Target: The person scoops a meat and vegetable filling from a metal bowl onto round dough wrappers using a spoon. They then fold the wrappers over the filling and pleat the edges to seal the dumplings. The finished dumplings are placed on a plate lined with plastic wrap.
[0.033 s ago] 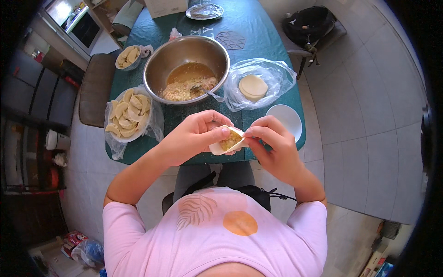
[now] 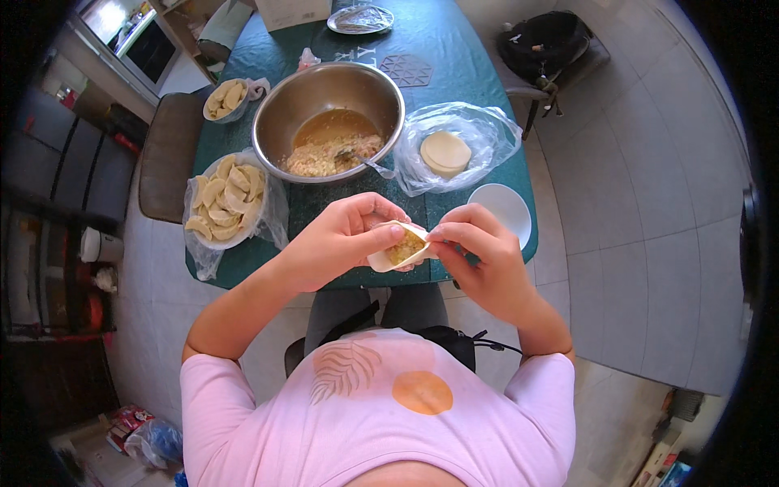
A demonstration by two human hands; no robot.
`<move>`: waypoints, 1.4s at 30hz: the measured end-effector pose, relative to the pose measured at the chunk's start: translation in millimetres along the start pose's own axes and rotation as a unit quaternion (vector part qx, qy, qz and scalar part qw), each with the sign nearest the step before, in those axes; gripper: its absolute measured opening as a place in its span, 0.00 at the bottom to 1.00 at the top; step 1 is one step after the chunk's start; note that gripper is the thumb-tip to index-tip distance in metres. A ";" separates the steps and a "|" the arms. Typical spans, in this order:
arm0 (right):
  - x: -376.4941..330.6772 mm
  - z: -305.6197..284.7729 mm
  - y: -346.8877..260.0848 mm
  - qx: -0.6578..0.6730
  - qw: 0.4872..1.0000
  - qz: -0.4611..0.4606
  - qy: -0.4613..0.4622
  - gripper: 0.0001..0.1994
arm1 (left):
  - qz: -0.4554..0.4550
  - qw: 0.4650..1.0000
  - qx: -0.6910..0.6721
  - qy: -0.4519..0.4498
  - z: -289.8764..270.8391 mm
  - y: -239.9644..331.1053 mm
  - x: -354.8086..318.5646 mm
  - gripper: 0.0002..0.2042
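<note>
Over the table's near edge I hold a partly folded dumpling (image 2: pixel 406 246), its pale wrapper still gaping around yellowish minced filling. My left hand (image 2: pixel 349 241) cradles it, thumb along the upper rim and fingers beneath. The thumb and fingertips of my right hand (image 2: pixel 480 253) pinch the wrapper's right corner together. Beyond my hands stands a large steel bowl (image 2: pixel 268 146) of wet minced filling, with a spoon (image 2: pixel 377 168) resting in it. Right of the bowl, a stack of round dumpling wrappers (image 2: pixel 445 152) lies on an opened clear plastic bag (image 2: pixel 495 130).
Finished dumplings fill a plastic-lined plate (image 2: pixel 261 217) at left and a smaller bowl (image 2: pixel 231 116) behind it. A white bowl (image 2: pixel 505 213) sits by my right hand. Farther back on the green-covered table (image 2: pixel 454 61) are a covered plate (image 2: pixel 359 20) and a white box (image 2: pixel 294 11).
</note>
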State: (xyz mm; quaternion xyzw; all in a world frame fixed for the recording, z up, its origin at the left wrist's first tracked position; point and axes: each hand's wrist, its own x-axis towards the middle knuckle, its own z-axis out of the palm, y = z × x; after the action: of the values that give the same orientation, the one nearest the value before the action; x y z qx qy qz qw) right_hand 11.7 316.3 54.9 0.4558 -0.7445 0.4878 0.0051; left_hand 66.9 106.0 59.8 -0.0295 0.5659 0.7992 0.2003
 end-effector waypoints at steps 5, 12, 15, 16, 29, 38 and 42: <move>7.9 -9.3 -13.9 0.017 0.999 0.024 -0.045 0.10 | 0.036 0.999 0.040 0.001 -3.2 -4.5 -0.6 0.09; 9.1 -10.3 -8.4 -0.056 0.994 -0.070 -0.069 0.10 | 0.079 0.995 0.064 0.007 4.0 -4.9 -0.2 0.07; 8.3 -6.9 -8.2 -0.057 0.994 -0.083 -0.052 0.09 | 0.119 0.988 0.094 0.007 4.9 -7.5 0.3 0.07; 7.3 -5.6 -7.8 -0.053 0.994 -0.081 -0.046 0.09 | 0.128 0.987 0.096 0.004 5.3 -8.1 0.0 0.06; 1.9 -4.9 -8.5 -0.037 0.998 -0.052 -0.015 0.11 | 0.070 0.997 -0.014 -0.042 4.3 -2.6 -3.8 0.12; 19.4 -17.2 -21.1 -0.047 0.989 -0.075 -0.119 0.13 | 0.051 0.998 -0.007 -0.037 4.7 -1.0 -6.5 0.09; 21.3 -15.3 -21.6 -0.088 0.983 -0.115 -0.115 0.13 | 0.080 0.995 -0.030 -0.042 5.7 -3.3 -8.3 0.08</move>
State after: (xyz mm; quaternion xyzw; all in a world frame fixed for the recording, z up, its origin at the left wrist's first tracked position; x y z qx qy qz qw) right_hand 7.3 310.8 88.2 0.5895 -0.7225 0.3610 0.0159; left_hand 76.7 109.7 61.2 0.0442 0.5334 0.8297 0.1582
